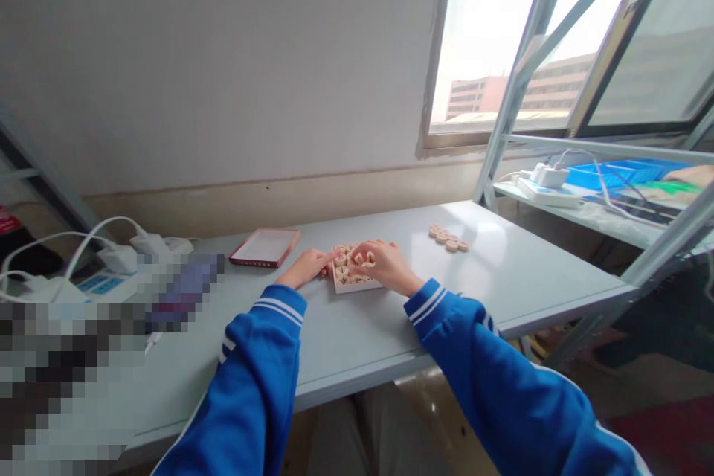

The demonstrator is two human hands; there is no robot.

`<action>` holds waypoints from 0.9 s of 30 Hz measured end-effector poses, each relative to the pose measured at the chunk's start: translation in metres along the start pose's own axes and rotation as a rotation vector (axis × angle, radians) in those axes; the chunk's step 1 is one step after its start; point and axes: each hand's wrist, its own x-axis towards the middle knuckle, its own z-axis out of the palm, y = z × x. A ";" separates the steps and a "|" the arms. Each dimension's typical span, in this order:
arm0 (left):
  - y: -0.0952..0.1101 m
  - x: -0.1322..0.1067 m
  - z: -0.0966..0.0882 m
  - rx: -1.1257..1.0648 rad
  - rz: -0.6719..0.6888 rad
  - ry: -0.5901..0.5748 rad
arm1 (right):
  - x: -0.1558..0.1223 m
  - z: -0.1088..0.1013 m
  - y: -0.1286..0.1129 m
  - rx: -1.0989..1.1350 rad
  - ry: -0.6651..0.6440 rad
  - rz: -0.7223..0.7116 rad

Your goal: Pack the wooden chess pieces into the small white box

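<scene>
A shallow white box point(357, 287) on the desk holds round, light wooden Chinese chess pieces point(342, 273) with red or black characters. My left hand point(312, 265) is at the box's left side, its fingers curled against the edge. Over the box's right part, my right hand point(384, 262) reaches down with bent fingers and thumb closed on a Chinese chess piece; the fingers partly hide it. More loose chess pieces point(448, 238) lie in a group farther right on the desk. Left of the box is its dark red lid point(266, 247), inside facing up.
The grey desk point(346, 342) runs along a wall. Power strips with white plugs and cables point(146, 244) stand at the left, by a phone-like dark object point(187, 290). A metal frame post point(505, 119) rises at the desk's right rear; another person's hand point(692, 175) shows beyond.
</scene>
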 end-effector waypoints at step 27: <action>0.006 -0.006 -0.003 0.085 0.044 -0.044 | -0.031 -0.048 0.131 -0.547 0.170 0.452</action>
